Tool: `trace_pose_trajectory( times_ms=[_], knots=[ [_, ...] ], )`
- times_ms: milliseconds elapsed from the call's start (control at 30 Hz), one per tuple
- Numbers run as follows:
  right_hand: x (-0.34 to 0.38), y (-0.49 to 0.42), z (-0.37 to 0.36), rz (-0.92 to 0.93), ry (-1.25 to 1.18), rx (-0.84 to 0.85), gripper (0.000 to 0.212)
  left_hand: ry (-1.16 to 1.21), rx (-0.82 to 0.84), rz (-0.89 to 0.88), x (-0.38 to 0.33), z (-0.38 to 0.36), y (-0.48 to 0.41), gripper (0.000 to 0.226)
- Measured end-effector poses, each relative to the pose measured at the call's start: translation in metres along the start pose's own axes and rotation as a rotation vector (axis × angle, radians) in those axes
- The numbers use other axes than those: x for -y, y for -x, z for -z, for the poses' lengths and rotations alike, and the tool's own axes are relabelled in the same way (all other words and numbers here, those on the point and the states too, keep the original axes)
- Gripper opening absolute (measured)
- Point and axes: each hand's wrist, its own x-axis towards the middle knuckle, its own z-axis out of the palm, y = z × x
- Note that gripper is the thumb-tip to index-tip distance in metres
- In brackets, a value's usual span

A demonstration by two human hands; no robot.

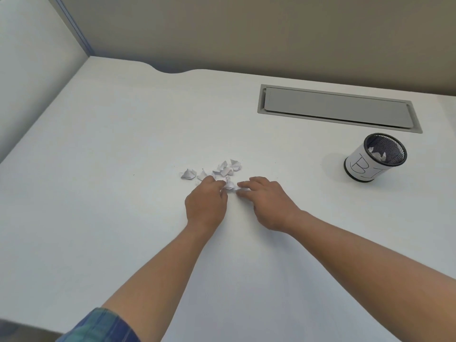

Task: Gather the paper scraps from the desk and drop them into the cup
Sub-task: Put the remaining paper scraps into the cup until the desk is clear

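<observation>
Fingers [212, 181] of my left hand [206, 203] pinch one paper scrap [229, 185]; my right hand [267, 202] lies nearly flat beside it, fingers straight, probably herding strays. Beyond them the paper scraps [223, 169] cluster on the counter [123, 144]; the cup [365, 166], far right and well apart, already holds some.

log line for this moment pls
phase: gathering | left hand: pinches scrap | right hand: at same scrap, grip unclear | loose scraps: on desk | cup: upright, holds paper bits
</observation>
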Motion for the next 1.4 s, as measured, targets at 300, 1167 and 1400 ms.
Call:
trace_pose_trajectory(
  times_ms=[300,1167,1400],
  knots=[
    [-0.010,0.008,0.005,-0.103,-0.184,-0.117,0.054,0.155,-0.095,0.059,-0.009,0.008,0.008,0.007],
    [-0.112,0.129,0.022,-0.636,-0.746,-0.839,0.018,0.535,0.186,-0.284,-0.245,-0.018,-0.049,0.012],
    [-0.152,0.158,0.040,-0.691,-0.636,-0.991,0.013,0.473,0.233,-0.299,-0.296,-0.041,-0.063,0.010]
  ],
)
